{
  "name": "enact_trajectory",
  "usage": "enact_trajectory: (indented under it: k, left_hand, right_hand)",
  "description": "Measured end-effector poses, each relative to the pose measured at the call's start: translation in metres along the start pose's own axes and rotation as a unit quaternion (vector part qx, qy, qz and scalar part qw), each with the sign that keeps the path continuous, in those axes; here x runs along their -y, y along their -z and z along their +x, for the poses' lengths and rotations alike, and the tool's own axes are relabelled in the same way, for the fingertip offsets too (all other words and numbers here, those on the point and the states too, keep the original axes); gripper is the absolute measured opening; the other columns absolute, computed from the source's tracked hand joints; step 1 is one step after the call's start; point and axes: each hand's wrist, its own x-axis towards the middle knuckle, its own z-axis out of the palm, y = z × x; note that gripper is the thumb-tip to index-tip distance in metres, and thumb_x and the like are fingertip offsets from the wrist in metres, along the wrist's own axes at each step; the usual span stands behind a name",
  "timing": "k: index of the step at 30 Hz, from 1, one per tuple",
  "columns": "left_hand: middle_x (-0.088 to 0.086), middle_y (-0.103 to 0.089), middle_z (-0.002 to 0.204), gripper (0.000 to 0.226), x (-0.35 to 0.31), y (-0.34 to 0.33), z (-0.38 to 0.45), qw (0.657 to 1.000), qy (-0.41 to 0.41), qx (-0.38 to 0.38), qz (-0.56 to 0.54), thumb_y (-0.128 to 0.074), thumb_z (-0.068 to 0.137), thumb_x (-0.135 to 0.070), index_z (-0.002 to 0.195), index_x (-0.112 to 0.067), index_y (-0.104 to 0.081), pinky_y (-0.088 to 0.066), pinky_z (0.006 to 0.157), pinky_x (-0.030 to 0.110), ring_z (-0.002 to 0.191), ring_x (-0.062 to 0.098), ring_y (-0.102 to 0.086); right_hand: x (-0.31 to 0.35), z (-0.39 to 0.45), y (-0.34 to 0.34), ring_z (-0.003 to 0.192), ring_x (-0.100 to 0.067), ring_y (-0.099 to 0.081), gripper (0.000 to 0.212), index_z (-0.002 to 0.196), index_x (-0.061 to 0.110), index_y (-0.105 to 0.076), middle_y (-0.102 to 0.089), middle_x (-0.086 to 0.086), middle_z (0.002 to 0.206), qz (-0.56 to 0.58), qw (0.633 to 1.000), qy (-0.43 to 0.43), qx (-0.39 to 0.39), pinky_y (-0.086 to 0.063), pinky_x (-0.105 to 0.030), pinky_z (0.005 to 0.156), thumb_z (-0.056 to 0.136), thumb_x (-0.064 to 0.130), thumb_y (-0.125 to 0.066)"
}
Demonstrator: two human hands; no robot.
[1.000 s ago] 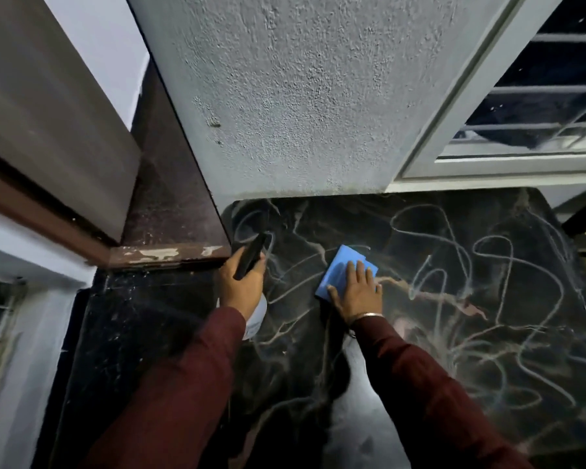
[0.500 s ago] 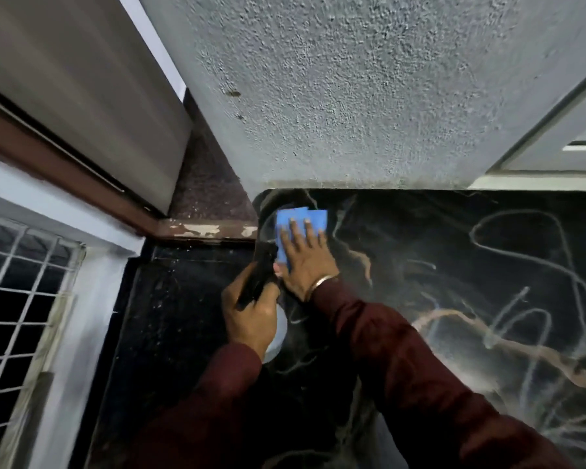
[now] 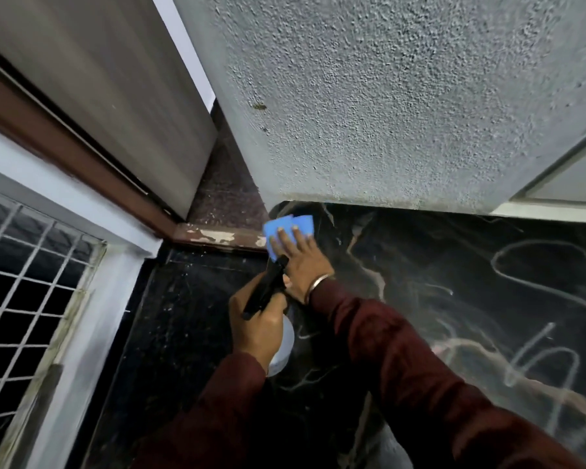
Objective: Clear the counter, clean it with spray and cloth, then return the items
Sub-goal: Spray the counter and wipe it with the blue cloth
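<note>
Head view: right hand (image 3: 296, 262) flat, fingers straight, pressing the blue cloth (image 3: 286, 230) onto the dark counter (image 3: 454, 299) at the textured wall's (image 3: 386, 113) corner. Left hand (image 3: 259, 324), just beside, grips the spray bottle (image 3: 281, 346), black nozzle touching the right hand.

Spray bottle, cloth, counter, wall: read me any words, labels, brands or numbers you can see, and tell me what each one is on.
None: no readable text shows anywhere in this view.
Spray bottle: its pale body shows no label; the left hand covers most of it.
Blue cloth under the right hand: plain, no print.
Black counter: the pale looping lines are marble veins and wipe streaks, not writing.
Textured wall: no sign.
</note>
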Motion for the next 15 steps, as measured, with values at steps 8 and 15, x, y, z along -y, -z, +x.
enact_trajectory:
  k: [8, 15]
  left_hand:
    - [-0.015, -0.06, 0.051, 0.014, -0.009, 0.022, 0.029, 0.998, 0.006, -0.003, 0.056, -0.059, 0.075, -0.012, 0.075, -0.018, -0.072, -0.04, 0.052, 0.017, 0.049, 0.0, -0.052]
    - [0.001, -0.066, 0.063, 0.013, 0.009, 0.025, 0.024, 0.979, -0.082, -0.006, 0.187, -0.065, 0.083, -0.008, 0.074, -0.014, -0.072, -0.044, 0.063, 0.022, 0.063, 0.009, -0.062]
  right_hand:
    - [-0.042, 0.009, 0.008, 0.146, -0.035, -0.007, 0.081, 0.152, 0.017, -0.015, -0.012, -0.008, 0.159, 0.031, 0.985, -0.156, -0.072, -0.005, -0.049, 0.117, 0.079, 0.049, -0.004]
    - [-0.03, -0.075, -0.032, 0.142, -0.03, -0.027, 0.061, 0.148, 0.021, -0.03, -0.031, -0.003, 0.154, -0.049, 0.988, 0.144, -0.04, -0.022, -0.045, 0.115, 0.089, 0.036, -0.038]
